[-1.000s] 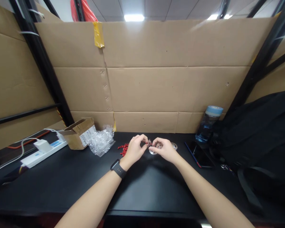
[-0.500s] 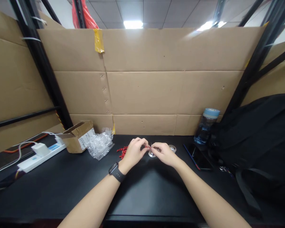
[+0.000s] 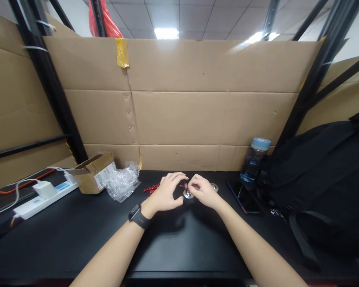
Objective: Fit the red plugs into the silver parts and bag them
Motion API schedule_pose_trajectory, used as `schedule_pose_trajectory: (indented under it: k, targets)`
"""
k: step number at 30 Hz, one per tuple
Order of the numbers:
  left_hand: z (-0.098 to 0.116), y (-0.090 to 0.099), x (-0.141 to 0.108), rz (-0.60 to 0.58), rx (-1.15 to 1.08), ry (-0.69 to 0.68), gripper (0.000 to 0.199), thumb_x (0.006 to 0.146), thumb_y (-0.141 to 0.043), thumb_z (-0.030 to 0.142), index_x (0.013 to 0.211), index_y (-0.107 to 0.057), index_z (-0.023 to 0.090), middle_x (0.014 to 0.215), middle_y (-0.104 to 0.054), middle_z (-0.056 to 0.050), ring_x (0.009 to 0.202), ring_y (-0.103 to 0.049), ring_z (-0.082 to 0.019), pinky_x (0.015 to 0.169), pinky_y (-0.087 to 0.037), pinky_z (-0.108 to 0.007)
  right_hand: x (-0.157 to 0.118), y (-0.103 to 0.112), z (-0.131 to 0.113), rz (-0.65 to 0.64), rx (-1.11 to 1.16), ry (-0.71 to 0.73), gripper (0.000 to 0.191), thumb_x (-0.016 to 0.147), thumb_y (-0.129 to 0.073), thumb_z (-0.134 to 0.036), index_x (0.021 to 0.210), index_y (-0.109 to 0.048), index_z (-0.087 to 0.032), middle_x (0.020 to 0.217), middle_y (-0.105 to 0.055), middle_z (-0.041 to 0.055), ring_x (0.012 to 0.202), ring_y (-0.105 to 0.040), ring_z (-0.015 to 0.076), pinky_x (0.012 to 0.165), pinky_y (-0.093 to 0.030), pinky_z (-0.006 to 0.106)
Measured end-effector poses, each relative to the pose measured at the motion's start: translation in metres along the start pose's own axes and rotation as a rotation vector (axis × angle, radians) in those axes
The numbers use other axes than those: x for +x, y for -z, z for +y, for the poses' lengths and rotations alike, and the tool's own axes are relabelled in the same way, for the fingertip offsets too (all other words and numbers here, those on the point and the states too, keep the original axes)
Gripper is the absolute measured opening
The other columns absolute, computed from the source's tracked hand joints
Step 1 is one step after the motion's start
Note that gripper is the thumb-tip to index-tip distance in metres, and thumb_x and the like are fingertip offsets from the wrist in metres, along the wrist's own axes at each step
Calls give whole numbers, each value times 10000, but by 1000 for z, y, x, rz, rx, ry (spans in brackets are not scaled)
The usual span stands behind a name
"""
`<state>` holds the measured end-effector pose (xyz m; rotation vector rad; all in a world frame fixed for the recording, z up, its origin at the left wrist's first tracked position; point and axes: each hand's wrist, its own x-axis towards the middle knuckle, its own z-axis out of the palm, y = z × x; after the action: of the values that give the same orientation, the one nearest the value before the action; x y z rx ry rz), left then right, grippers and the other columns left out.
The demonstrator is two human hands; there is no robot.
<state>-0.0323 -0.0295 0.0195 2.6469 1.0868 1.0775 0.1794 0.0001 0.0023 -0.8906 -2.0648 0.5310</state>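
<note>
Reader: Who is pictured, and what is in hand?

Editor: A person works bare-handed at a black table point(image 3: 167, 243). The right hand point(image 3: 204, 190) pinches a small thin piece point(image 3: 186, 185) upright, just above the silver disc point(image 3: 188, 195), with a bit of red showing beside it.

Reader: And the left hand point(image 3: 166, 194)?

Editor: Released, its thumb spread from the fingers, just left of the silver disc, with nothing visible in its grasp. A dark watch point(image 3: 139, 216) circles the wrist.

Reader: What lies left of the disc?

Editor: Red cords point(image 3: 150, 189) lie near it, partly behind the left hand. Farther left are crumpled clear plastic point(image 3: 123, 184), an open cardboard box point(image 3: 91, 175) with a white label and, farthest out, a white power strip point(image 3: 52, 198) with a plugged-in adapter.

Reader: And to its right?

Editor: A second round item point(image 3: 214, 187) sits near the disc, partly covered by the right hand; its material is too small to tell. Well to the right of the disc are a dark phone point(image 3: 250, 200), a blue-and-red pen point(image 3: 236, 197) along its edge, a blue-capped bottle point(image 3: 253, 163) standing upright, and a black backpack point(image 3: 320, 179).
</note>
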Motion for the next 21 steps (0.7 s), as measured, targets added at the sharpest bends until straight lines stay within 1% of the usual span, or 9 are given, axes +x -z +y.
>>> schedule_pose_trajectory:
  k: [1, 3, 5, 7, 9, 12, 16, 19, 21]
  targets:
    - [0, 0, 0, -27, 11, -1, 578, 762, -730, 292, 1301, -524, 285, 1395, -544, -66, 1278, -478, -284, 1049, -366, -426, 0, 0, 1, -18, -1, 3, 147, 873, -602, -160, 778, -709, -192, 869, -555, 8, 696, -541, 118, 654, -430, 247]
    - [0, -4, -1, -45, 24, 27, 450, 792, -730, 377, 1207, -582, 283, 1345, -578, -55, 1237, -497, -276, 1026, -376, -423, -1, 0, 3, -43, -7, 10, 145, 863, -610, -157, 750, -694, -191, 873, -540, 3, 703, -530, 116, 661, -426, 248]
    - [-1, -10, -1, -50, 33, 62, 300, 832, -697, 379, 1106, -626, 278, 1249, -628, -38, 1171, -523, -257, 988, -390, -405, -1, 1, 3, -41, -21, 14, 146, 852, -611, -148, 725, -671, -190, 866, -521, -4, 707, -516, 115, 668, -423, 249]
    - [-2, -16, 0, -54, 41, 94, 219, 855, -668, 342, 1066, -652, 284, 1182, -653, -26, 1126, -531, -246, 963, -394, -397, -1, 4, 3, -28, -28, 14, 144, 841, -614, -143, 708, -646, -188, 865, -503, -10, 696, -499, 110, 662, -416, 247]
    - [-3, -20, 0, -59, 46, 115, 217, 864, -651, 312, 1079, -673, 298, 1166, -657, -21, 1108, -530, -240, 951, -395, -393, 0, 8, 4, -22, -28, 12, 142, 835, -616, -145, 700, -630, -186, 870, -490, -11, 692, -493, 108, 654, -415, 245]
    - [-2, -27, -1, -56, 62, 122, 208, 880, -643, 325, 1078, -705, 314, 1198, -646, -22, 1131, -512, -242, 940, -392, -392, 0, 12, 5, -26, -39, 7, 139, 843, -614, -154, 709, -636, -188, 878, -488, -9, 699, -504, 111, 661, -427, 247]
    - [-5, -34, -1, -29, 106, 167, 174, 939, -594, 359, 950, -765, 326, 1210, -630, -25, 1163, -479, -252, 924, -374, -406, -1, 10, 5, -83, -73, 2, 139, 866, -610, -176, 736, -659, -192, 886, -517, -2, 692, -522, 111, 668, -439, 249]
    - [-9, -36, -1, -4, 157, 240, 136, 911, -648, 353, 936, -782, 350, 1139, -629, -33, 1113, -483, -252, 880, -363, -395, -1, 12, 6, -126, -122, 10, 134, 882, -601, -190, 777, -682, -197, 902, -557, 9, 717, -551, 120, 689, -450, 251]
    - [-14, -36, -1, 12, 186, 300, 127, 900, -666, 356, 946, -785, 363, 1052, -637, -36, 1054, -497, -244, 852, -353, -386, 0, 18, 10, -110, -171, -5, 122, 881, -601, -190, 804, -695, -199, 903, -578, 15, 726, -563, 125, 698, -453, 253]
